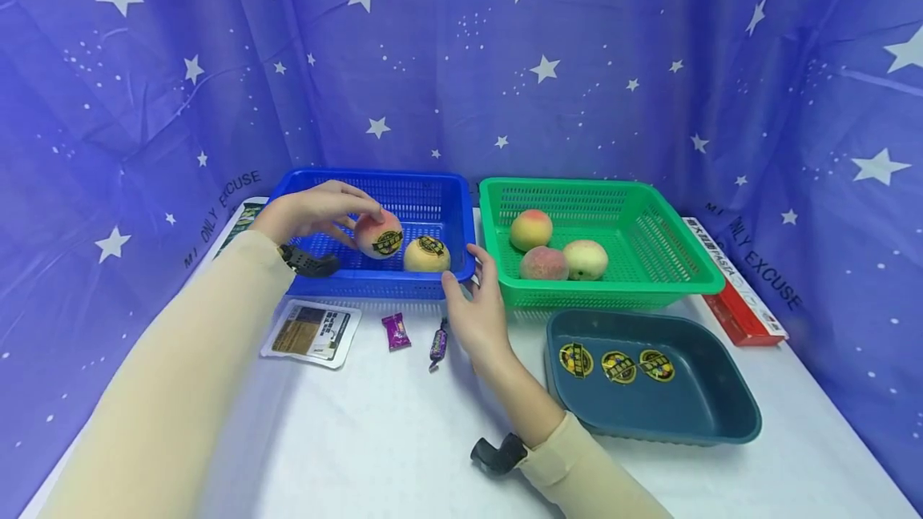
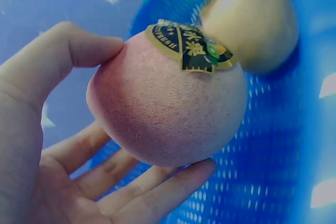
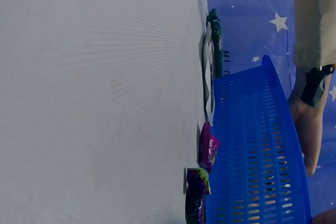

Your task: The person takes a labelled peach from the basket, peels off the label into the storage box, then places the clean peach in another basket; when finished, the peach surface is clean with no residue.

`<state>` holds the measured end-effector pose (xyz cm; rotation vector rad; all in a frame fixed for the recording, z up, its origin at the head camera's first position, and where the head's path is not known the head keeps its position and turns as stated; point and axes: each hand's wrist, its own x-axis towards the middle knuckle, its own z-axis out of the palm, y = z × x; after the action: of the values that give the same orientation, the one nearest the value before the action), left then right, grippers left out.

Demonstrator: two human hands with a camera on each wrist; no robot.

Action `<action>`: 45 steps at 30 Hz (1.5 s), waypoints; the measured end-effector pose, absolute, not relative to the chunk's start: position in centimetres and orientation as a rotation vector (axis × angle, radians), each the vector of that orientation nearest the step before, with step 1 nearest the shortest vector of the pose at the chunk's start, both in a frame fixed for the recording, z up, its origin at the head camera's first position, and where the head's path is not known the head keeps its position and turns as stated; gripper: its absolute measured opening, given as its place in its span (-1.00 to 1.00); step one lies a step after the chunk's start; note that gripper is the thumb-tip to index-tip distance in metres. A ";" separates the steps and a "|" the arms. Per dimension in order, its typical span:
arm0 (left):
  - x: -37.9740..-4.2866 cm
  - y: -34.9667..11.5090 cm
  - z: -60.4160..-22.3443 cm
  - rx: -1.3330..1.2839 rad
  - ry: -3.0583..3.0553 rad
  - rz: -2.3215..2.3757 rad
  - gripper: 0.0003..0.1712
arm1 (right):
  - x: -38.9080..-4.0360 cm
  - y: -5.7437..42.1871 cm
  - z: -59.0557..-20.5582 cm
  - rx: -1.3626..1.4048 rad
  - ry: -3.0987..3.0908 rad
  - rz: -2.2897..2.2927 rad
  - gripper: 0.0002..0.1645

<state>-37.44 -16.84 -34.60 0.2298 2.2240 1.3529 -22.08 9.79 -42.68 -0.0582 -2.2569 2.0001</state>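
The left hand point(image 1: 317, 211) grips the pink peach point(image 1: 369, 235) over the floor of the blue basket point(image 1: 346, 285), while the right hand point(image 1: 481, 319), thumb and forefinger apart, touches its corner; the peach, probably light and easily bruised, suits gentle side contact.

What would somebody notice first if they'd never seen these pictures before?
Probably the purple curtain with white stars, hanging behind everything. Next might come the bright blue basket and green basket, side by side in front of it. Then there's the pinkish peach with a black-and-gold sticker, held in the left hand at the blue basket.
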 end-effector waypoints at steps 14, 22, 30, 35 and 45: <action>-31.6 -14.6 -32.2 0.298 2.109 1.744 -0.31 | -22.3 10.1 -42.7 -0.099 -2.265 2.010 -0.23; -26.3 -13.5 -33.3 0.368 2.001 1.740 -0.34 | -22.5 10.4 -42.7 -0.081 -2.273 2.010 -0.21; -22.0 -12.3 -38.0 0.322 1.940 1.731 -0.43 | -22.7 10.3 -42.7 -0.054 -2.252 2.001 -0.22; -19.6 -10.7 -40.8 0.264 1.957 1.724 -0.47 | -22.7 10.1 -42.7 -0.025 -2.236 2.016 -0.22; -17.2 -8.2 -43.4 0.333 2.001 1.696 -0.54 | -22.2 10.2 -42.7 0.004 -2.200 2.062 -0.23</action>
<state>-17.18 -8.18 -43.44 0.3330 2.0005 1.6955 -22.20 10.19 -42.73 0.0042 -2.2002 2.0617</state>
